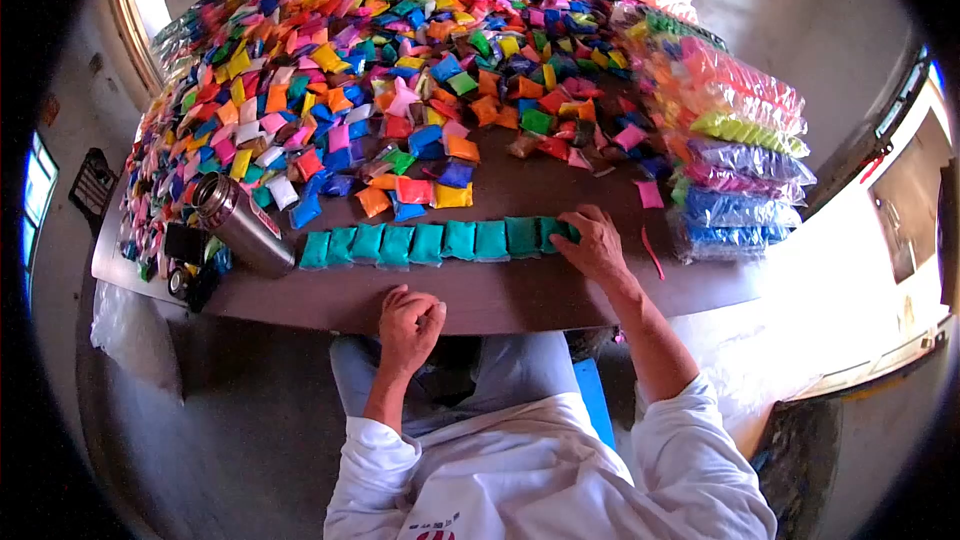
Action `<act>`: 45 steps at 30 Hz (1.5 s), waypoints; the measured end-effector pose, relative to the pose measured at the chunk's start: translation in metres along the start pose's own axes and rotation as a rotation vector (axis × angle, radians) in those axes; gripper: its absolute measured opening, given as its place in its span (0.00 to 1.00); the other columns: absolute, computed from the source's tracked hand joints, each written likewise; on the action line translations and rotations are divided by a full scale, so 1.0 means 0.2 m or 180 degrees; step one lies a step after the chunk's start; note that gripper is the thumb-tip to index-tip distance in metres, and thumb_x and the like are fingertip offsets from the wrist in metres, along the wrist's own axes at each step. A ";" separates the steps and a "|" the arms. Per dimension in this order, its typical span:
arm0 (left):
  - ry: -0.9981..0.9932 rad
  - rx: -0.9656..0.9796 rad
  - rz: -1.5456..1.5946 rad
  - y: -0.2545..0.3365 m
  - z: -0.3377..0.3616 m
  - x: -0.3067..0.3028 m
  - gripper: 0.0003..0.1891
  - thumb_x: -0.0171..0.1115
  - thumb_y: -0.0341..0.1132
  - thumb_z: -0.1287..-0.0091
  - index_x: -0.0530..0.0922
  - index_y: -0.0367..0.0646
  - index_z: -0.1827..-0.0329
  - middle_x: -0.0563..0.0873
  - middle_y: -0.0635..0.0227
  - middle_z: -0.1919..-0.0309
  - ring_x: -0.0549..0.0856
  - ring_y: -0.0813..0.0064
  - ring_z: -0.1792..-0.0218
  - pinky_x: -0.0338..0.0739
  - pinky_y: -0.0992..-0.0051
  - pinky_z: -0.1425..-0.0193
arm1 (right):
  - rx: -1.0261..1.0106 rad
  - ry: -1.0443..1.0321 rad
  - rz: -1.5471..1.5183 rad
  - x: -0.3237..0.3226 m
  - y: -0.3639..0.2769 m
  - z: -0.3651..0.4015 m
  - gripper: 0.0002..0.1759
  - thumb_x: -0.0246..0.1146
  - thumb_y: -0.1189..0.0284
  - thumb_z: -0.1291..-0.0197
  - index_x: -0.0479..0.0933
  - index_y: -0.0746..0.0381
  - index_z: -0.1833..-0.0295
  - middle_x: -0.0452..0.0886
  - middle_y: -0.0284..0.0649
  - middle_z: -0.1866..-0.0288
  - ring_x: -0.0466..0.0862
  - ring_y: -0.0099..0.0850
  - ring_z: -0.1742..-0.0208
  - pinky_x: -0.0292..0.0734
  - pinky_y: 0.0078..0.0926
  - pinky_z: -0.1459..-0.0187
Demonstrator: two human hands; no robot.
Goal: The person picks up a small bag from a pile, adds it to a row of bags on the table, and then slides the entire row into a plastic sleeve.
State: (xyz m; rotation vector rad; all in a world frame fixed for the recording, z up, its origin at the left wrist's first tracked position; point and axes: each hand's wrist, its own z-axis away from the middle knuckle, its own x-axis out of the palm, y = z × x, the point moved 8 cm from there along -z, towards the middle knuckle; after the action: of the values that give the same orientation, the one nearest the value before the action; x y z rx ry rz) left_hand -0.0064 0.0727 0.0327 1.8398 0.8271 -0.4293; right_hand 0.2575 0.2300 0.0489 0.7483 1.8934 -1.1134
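Note:
A row of several small teal packets (458, 239) lies side by side near the front of the brown table (480, 300). At the row's right end, my right hand (595, 245) has its fingers bent over the last teal packet (553, 230) and grips it, partly covering it. My left hand (410, 325) rests at the table's front edge, below the row and apart from it. Its fingers are curled into a loose fist, and nothing shows in them.
A large heap of multicoloured packets (390, 60) covers the table's back and left. Stacked clear bags of packets (745, 155) stand at the right. A steel thermos (250, 230) and a small black object (185, 243) are at the left. A red strip (652, 254) lies right of my right hand.

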 end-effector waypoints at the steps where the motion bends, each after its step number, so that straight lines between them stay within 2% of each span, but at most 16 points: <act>1: 0.0128 0.0127 -0.0019 0.02 0.00 -0.01 0.09 0.61 0.36 0.38 0.82 0.39 0.70 0.86 0.64 0.71 0.84 0.66 0.66 0.67 0.60 0.37 | -0.0013 0.0062 -0.0054 0.00 0.00 0.01 0.22 0.70 0.61 0.49 0.80 0.58 0.49 0.76 0.46 0.45 0.74 0.43 0.40 0.70 0.40 0.40; 3: 0.0366 0.0287 0.0034 0.05 -0.01 0.01 0.09 0.61 0.35 0.38 0.81 0.39 0.71 0.85 0.65 0.72 0.84 0.65 0.67 0.68 0.61 0.37 | -0.0106 0.0164 -0.0004 -0.06 0.01 -0.02 0.21 0.70 0.62 0.49 0.81 0.59 0.51 0.76 0.45 0.46 0.75 0.42 0.42 0.71 0.40 0.41; 5: 0.0169 0.0153 0.0016 0.02 0.00 -0.01 0.08 0.61 0.35 0.39 0.81 0.39 0.72 0.85 0.66 0.72 0.83 0.65 0.68 0.69 0.61 0.38 | -0.0140 0.0170 0.0180 -0.04 -0.03 -0.02 0.19 0.69 0.64 0.49 0.81 0.60 0.52 0.77 0.45 0.49 0.77 0.43 0.45 0.72 0.38 0.44; 8: 0.0372 0.0333 0.0012 0.03 0.01 -0.03 0.08 0.62 0.35 0.39 0.81 0.40 0.72 0.85 0.67 0.71 0.83 0.65 0.69 0.69 0.62 0.38 | -0.0452 0.0324 0.0008 -0.03 -0.16 -0.03 0.18 0.69 0.65 0.49 0.81 0.60 0.53 0.78 0.45 0.52 0.78 0.43 0.48 0.74 0.37 0.46; 15: 0.0283 0.0290 0.0026 0.04 0.02 -0.02 0.08 0.62 0.34 0.40 0.80 0.38 0.73 0.84 0.64 0.70 0.83 0.62 0.67 0.68 0.61 0.38 | -0.0578 -0.0157 -0.0266 0.19 -0.38 -0.11 0.18 0.68 0.63 0.48 0.81 0.58 0.52 0.76 0.46 0.52 0.77 0.46 0.48 0.74 0.41 0.48; 19: 0.0375 0.0324 0.0067 0.04 0.02 -0.03 0.08 0.64 0.34 0.41 0.80 0.39 0.73 0.84 0.65 0.69 0.83 0.62 0.64 0.68 0.60 0.38 | -0.0715 -0.0097 -0.0255 0.19 -0.39 -0.10 0.18 0.68 0.62 0.48 0.81 0.56 0.52 0.76 0.46 0.52 0.77 0.46 0.48 0.74 0.41 0.47; 22: 0.0402 0.0312 -0.0063 0.07 0.03 -0.04 0.08 0.64 0.34 0.42 0.80 0.39 0.73 0.84 0.64 0.69 0.83 0.61 0.63 0.68 0.60 0.38 | -0.0725 -0.0213 -0.0143 0.19 -0.43 -0.13 0.19 0.68 0.63 0.49 0.81 0.56 0.51 0.76 0.46 0.52 0.77 0.46 0.48 0.75 0.41 0.48; 24: 0.0439 0.0346 -0.0110 0.06 0.03 -0.03 0.08 0.64 0.35 0.42 0.80 0.40 0.73 0.84 0.65 0.69 0.83 0.62 0.64 0.69 0.60 0.38 | -0.0719 -0.0326 -0.0061 0.19 -0.50 -0.16 0.17 0.70 0.67 0.50 0.81 0.59 0.53 0.78 0.45 0.57 0.79 0.44 0.52 0.76 0.39 0.51; 27: 0.0475 0.0378 -0.0197 0.07 0.04 -0.03 0.07 0.64 0.35 0.43 0.80 0.41 0.74 0.84 0.66 0.69 0.83 0.62 0.64 0.70 0.60 0.39 | -0.1034 -0.0129 -0.0609 0.21 -0.70 -0.17 0.17 0.69 0.67 0.49 0.81 0.60 0.53 0.79 0.46 0.58 0.80 0.45 0.55 0.76 0.40 0.52; 29: 0.0472 0.0346 -0.0133 0.08 0.03 -0.03 0.07 0.66 0.33 0.46 0.80 0.38 0.75 0.84 0.61 0.69 0.82 0.56 0.63 0.72 0.59 0.45 | -0.1323 -0.0104 -0.0837 0.20 -0.85 -0.18 0.18 0.68 0.66 0.48 0.80 0.60 0.51 0.80 0.47 0.57 0.81 0.45 0.56 0.76 0.41 0.53; 31: 0.0495 0.0336 -0.0092 0.08 0.03 -0.03 0.07 0.66 0.33 0.46 0.80 0.38 0.76 0.83 0.61 0.69 0.81 0.55 0.62 0.72 0.59 0.48 | -0.1019 -0.0607 -0.0730 0.35 -0.86 -0.22 0.22 0.67 0.65 0.48 0.78 0.55 0.45 0.80 0.49 0.53 0.79 0.49 0.50 0.76 0.43 0.50; 33: 0.0483 0.0367 -0.0091 0.09 0.04 -0.04 0.07 0.66 0.33 0.46 0.80 0.38 0.76 0.83 0.61 0.69 0.80 0.55 0.62 0.72 0.59 0.49 | -0.1158 -0.0558 -0.0656 0.46 -0.84 -0.21 0.23 0.68 0.65 0.49 0.78 0.56 0.45 0.80 0.50 0.53 0.80 0.49 0.50 0.76 0.44 0.50; 35: 0.0485 0.0407 -0.0109 0.09 0.04 -0.04 0.07 0.66 0.33 0.46 0.80 0.39 0.75 0.83 0.61 0.69 0.80 0.55 0.62 0.72 0.58 0.49 | -0.1501 0.0000 -0.0480 0.44 -0.85 -0.19 0.24 0.69 0.64 0.51 0.78 0.57 0.46 0.80 0.50 0.54 0.80 0.49 0.51 0.76 0.44 0.50; 39: 0.0572 0.0495 -0.0213 0.09 0.05 -0.03 0.06 0.66 0.33 0.47 0.80 0.40 0.73 0.83 0.64 0.68 0.81 0.57 0.62 0.71 0.58 0.46 | -0.1442 -0.0460 -0.0258 0.48 -0.87 -0.23 0.20 0.68 0.63 0.51 0.80 0.57 0.51 0.81 0.49 0.56 0.82 0.49 0.55 0.78 0.44 0.55; 42: 0.0658 0.0542 -0.0300 0.09 0.07 -0.04 0.05 0.66 0.32 0.47 0.80 0.41 0.71 0.83 0.65 0.68 0.81 0.59 0.62 0.71 0.59 0.44 | -0.1187 -0.0798 -0.0213 0.47 -0.95 -0.26 0.20 0.67 0.64 0.48 0.80 0.58 0.48 0.82 0.46 0.56 0.82 0.45 0.53 0.77 0.40 0.51; 45: 0.0610 0.0609 -0.0318 0.09 0.07 -0.02 0.05 0.65 0.31 0.47 0.78 0.42 0.71 0.82 0.64 0.68 0.81 0.58 0.63 0.71 0.58 0.45 | -0.1420 -0.0665 -0.0683 0.53 -1.10 -0.29 0.20 0.66 0.63 0.47 0.79 0.58 0.48 0.83 0.46 0.58 0.83 0.45 0.55 0.78 0.39 0.53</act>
State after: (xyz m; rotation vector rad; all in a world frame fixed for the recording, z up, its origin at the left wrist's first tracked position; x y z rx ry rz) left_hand 0.0039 0.0550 0.0414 2.0456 1.0418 -0.4112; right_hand 0.0105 0.1953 0.0683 0.1766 1.9719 -0.8100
